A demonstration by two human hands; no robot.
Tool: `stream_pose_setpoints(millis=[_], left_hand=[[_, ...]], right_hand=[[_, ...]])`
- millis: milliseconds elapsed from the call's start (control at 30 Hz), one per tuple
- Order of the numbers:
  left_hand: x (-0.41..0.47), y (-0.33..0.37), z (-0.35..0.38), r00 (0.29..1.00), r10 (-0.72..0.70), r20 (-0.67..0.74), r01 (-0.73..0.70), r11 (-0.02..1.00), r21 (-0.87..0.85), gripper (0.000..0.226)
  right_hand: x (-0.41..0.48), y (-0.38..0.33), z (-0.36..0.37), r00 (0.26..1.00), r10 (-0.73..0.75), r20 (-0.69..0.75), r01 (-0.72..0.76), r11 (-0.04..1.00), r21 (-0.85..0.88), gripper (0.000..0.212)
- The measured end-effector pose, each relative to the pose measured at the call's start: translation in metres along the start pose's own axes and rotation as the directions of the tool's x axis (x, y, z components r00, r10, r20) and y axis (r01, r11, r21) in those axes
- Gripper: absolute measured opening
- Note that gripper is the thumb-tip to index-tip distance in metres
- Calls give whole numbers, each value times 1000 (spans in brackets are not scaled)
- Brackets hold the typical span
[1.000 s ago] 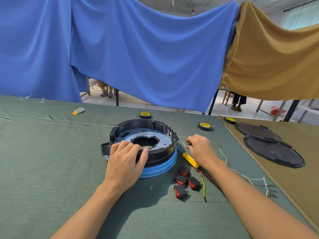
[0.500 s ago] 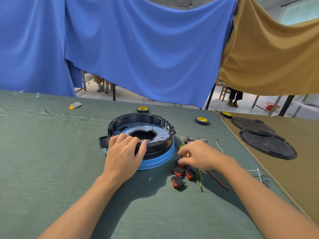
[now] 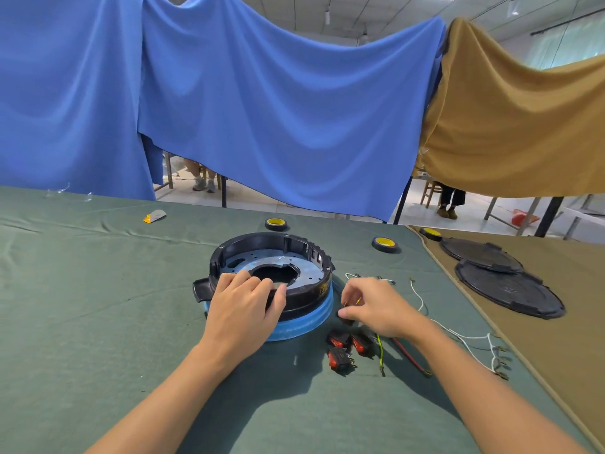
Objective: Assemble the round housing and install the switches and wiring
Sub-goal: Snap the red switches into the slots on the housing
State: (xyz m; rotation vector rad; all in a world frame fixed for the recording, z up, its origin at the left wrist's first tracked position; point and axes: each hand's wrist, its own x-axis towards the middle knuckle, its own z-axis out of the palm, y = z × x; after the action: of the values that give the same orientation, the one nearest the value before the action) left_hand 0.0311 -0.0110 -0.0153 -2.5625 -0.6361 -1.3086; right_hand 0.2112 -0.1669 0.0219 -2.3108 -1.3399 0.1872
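Observation:
A round black housing [image 3: 304,253] with a grey metal plate inside sits on a blue ring [image 3: 314,319] in the middle of the green table. My left hand [image 3: 245,309] lies over its near rim and grips it. My right hand [image 3: 376,306] is just right of the housing, its thumb and fingers pinched on a small black switch [image 3: 347,320]. Three red-and-black switches [image 3: 347,347] lie on the cloth below that hand. Yellow-green [image 3: 379,352], red [image 3: 409,355] and white wires [image 3: 458,335] lie to the right, partly under my forearm.
Rolls of tape [image 3: 276,223] [image 3: 385,244] [image 3: 431,233] lie behind the housing. Two black round covers [image 3: 504,286] rest on the brown cloth at the right. A small scraper [image 3: 154,216] lies far left. Blue and tan sheets hang behind; people's legs show beneath them.
My right hand drew back from the far wires to the switches and pinched one, which is now lifted beside the housing. The left hand stayed on the rim.

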Motion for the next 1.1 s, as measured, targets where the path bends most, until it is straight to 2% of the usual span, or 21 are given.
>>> stream_pose_setpoints(millis=[67,133,233,300,367,433,500,567,633,700,733,833,900,1000,1100], left_hand=[[1,5,-6,999,46,0,-46,999,24,46],[2,11,-12,994,112,4,-112,992,64,45],[5,19,-23,977,192,90,-199,977,71,50],[12,23,-31,959,227,170,-243,967,77,53],[26,20,-36,944,229,238,-251,966,65,52],[47,5,-34,939,159,303,-163,986,-12,48],[65,-19,-27,929,58,364,-61,998,-4,39],[72,-44,-13,862,-79,501,56,997,61,39],[68,-60,-1,712,-196,675,182,979,92,58],[61,-66,6,585,-231,778,258,962,92,77],[57,-66,6,561,-243,792,289,953,88,80],[48,-57,-5,552,-338,762,361,921,147,77],[48,-51,-19,565,-438,700,332,897,293,78],[56,-56,-41,669,-505,545,264,848,460,58],[62,-75,-46,761,-474,443,309,865,395,30]], right_hand=[[0,-4,-2,987,45,-155,-16,983,182,13],[3,-9,-1,946,149,-289,-25,919,393,10],[8,-20,9,889,300,-347,-37,802,597,7],[13,-29,18,861,364,-354,-42,746,664,9],[18,-36,25,830,404,-385,-46,737,674,12],[20,-42,29,793,445,-417,-68,744,664,12],[20,-46,32,764,487,-423,-92,731,677,9],[19,-49,36,747,499,-438,-101,737,668,10],[19,-52,39,737,487,-469,-98,764,638,15],[21,-54,42,730,473,-493,-102,789,606,19],[24,-55,43,728,471,-499,-109,797,594,20],[35,-59,44,740,455,-496,-114,811,574,19],[44,-64,44,779,399,-484,-81,829,553,22],[51,-74,40,832,315,-457,-31,848,529,27],[44,-84,36,768,368,-524,6,814,581,21]])
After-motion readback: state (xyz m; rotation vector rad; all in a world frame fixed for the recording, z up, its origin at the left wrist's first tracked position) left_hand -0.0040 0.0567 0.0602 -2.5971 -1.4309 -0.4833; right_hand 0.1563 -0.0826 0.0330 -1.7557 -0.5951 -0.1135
